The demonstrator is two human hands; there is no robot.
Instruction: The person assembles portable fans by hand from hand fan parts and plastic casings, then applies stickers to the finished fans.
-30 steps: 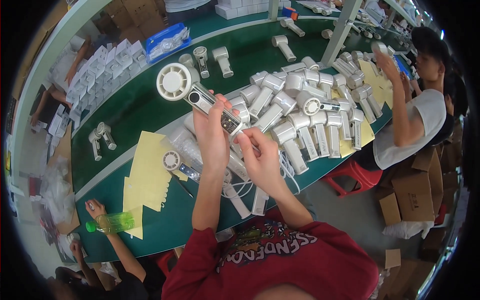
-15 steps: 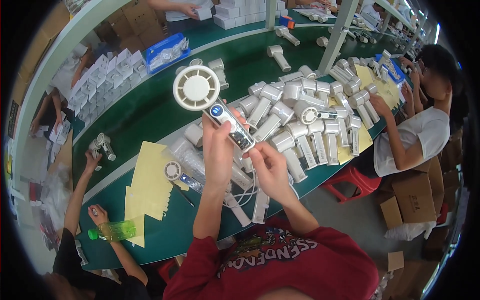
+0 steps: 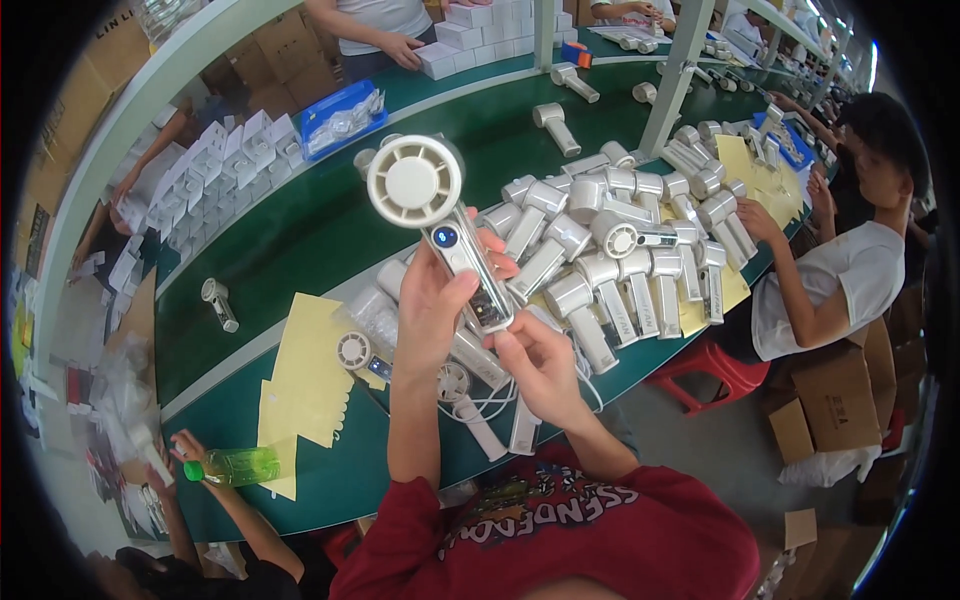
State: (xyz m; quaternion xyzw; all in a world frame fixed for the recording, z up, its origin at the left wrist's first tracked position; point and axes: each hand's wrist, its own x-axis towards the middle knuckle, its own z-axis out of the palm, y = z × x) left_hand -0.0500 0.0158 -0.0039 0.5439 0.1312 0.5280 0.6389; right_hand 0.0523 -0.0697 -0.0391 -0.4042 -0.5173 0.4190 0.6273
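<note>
A white handheld fan (image 3: 468, 270) with a round slotted head is raised above the table, its small round display lit blue. My left hand (image 3: 432, 315) wraps around its handle, thumb across the front. At the handle's lower end, my right hand (image 3: 540, 368) is closed in a pinch; whatever lies between those fingertips is hidden. A white cable (image 3: 490, 405) loops on the table below my hands. Beside my left wrist lies another small fan (image 3: 354, 350) with a lit display, and a further fan (image 3: 453, 382) shows between my forearms.
Many silver-white fans (image 3: 600, 270) are heaped to the right. Yellow sheets (image 3: 305, 370) and a green bottle (image 3: 235, 465) lie at left, near a co-worker's arm. Beyond runs a green belt (image 3: 270, 290) with a few fans. Another person sits at right by a red stool (image 3: 705, 375).
The held fan's display has gone from digits to a different symbol. A co-worker's hand at left has withdrawn from a fan on the belt. At the back, a person's hand has lowered to the white boxes.
</note>
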